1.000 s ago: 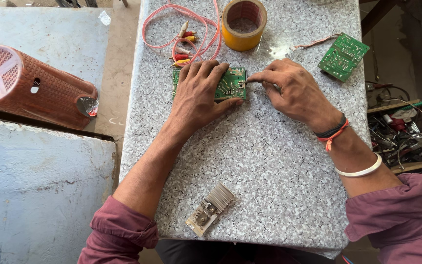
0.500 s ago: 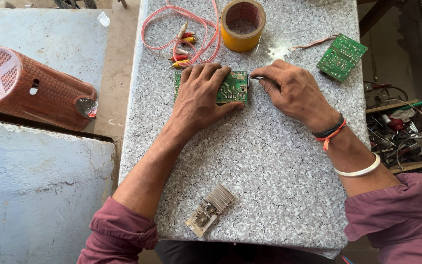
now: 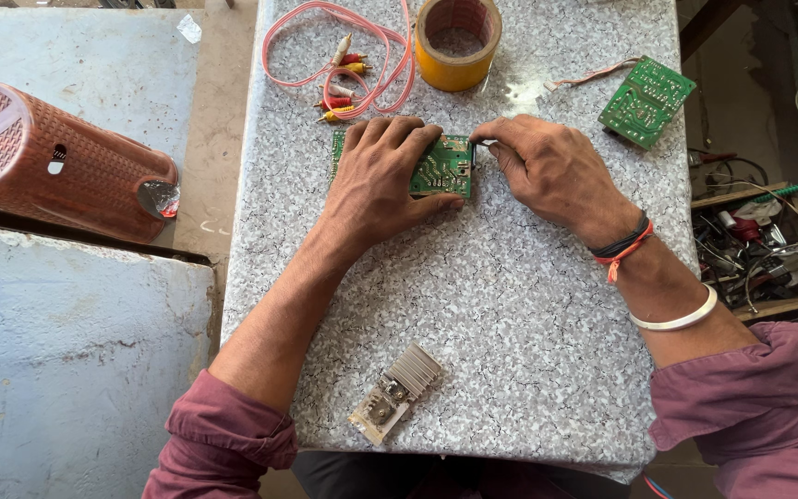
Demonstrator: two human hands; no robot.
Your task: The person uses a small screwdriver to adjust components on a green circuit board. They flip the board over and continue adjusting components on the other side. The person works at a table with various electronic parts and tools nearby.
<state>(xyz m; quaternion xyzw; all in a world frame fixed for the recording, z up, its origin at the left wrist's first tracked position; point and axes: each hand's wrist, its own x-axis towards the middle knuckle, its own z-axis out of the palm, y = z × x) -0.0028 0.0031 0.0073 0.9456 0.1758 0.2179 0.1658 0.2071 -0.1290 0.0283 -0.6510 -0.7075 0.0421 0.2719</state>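
L hand [image 3: 382, 176] flat, pinning green PCB [image 3: 443, 170] to table [image 3: 510, 305]; R hand [image 3: 547, 171] pinches its edge. Light, stiff, fragile imo — hold by edges.

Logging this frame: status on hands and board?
Left hand flat on green circuit board. Right hand pinching its right edge. Nothing blocking.

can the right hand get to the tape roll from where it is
Probably yes. The right hand rests at the circuit board, and the tape roll stands just beyond it on the table, with only bare tabletop between them.
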